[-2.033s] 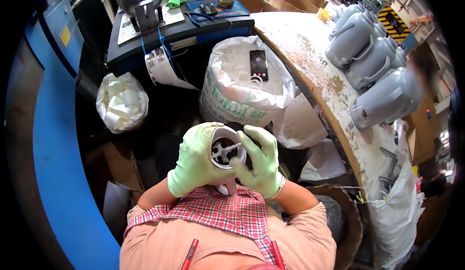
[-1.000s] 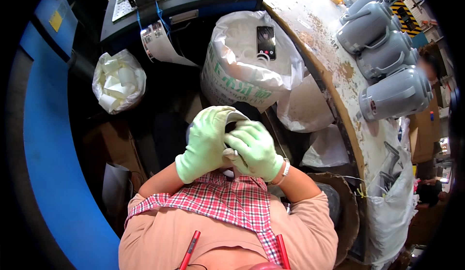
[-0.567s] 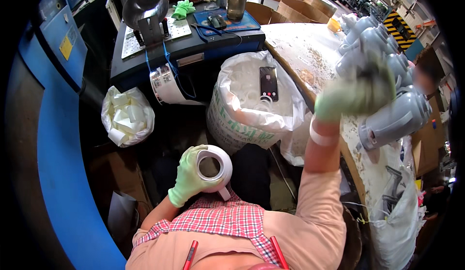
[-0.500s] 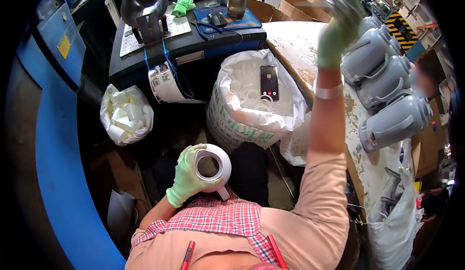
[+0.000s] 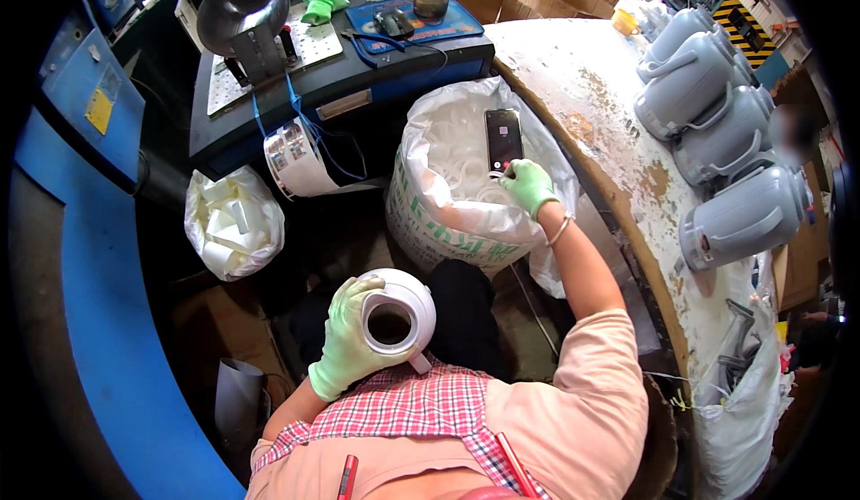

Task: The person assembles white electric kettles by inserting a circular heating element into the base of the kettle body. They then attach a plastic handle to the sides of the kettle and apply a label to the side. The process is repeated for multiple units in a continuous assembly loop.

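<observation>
In my lap stands a white jug body (image 5: 423, 307), its round open mouth facing up and a handle stub pointing toward me. My left hand (image 5: 348, 334), in a pale green glove, is wrapped round its left side. A white sack (image 5: 421, 222) of clear and white plastic rings stands in front of me. My right hand (image 5: 528, 186), gloved too, reaches into its right side with fingers closed at a white plastic ring (image 5: 494, 176). The fingertips are partly hidden. Just beyond them a phone (image 5: 503, 137) lies on the rings.
Several grey jugs (image 5: 743, 218) lie along the right of a worn white table (image 5: 618, 133). A bag of white pieces (image 5: 235, 227) stands at left. On the dark desk are a metal bowl-shaped fixture (image 5: 244, 12), pliers (image 5: 367, 47) and a green glove (image 5: 324, 3). A blue panel (image 5: 98, 294) borders the left.
My right hand has come down from over the far part of the table to the ring sack, and its fingers have closed there. My left hand still holds the jug body in my lap.
</observation>
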Motion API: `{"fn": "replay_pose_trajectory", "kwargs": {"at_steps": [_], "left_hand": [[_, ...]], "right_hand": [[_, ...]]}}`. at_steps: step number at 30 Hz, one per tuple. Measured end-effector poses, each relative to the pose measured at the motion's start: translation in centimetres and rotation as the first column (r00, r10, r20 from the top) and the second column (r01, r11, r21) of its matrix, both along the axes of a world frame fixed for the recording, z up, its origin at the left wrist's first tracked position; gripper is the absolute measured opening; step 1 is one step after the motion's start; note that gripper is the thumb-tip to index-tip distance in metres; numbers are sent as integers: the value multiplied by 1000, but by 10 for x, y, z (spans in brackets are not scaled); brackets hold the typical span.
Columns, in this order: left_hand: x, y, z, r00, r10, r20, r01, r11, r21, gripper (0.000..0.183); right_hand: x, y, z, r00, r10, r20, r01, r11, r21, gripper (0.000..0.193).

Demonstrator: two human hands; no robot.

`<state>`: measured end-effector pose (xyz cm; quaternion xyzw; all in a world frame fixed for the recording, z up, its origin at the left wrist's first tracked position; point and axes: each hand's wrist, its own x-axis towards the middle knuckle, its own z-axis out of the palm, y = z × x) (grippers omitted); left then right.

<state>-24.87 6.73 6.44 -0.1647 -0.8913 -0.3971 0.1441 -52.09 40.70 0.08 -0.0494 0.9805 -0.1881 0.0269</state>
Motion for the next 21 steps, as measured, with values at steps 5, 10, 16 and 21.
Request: {"fn": "replay_pose_trajectory", "kwargs": {"at_steps": [5, 10, 16, 21], "left_hand": [[3, 10, 15, 994, -15, -111, 12, 1000, -28, 91], [2, 32, 42, 985, 23, -172, -3, 993, 114, 75], [4, 40, 58, 981, 27, -192, 5, 987, 161, 66], [15, 40, 52, 983, 30, -182, 2, 985, 170, 69]], "right_hand": [[38, -4, 44, 900, -138, -413, 91, 987, -131, 14], [137, -65, 117, 735, 402, -545, -596, 768, -237, 9], [223, -80, 115, 750, 539, -383, -662, 611, -434, 43], [231, -79, 121, 850, 463, -251, -510, 604, -613, 16]]}}
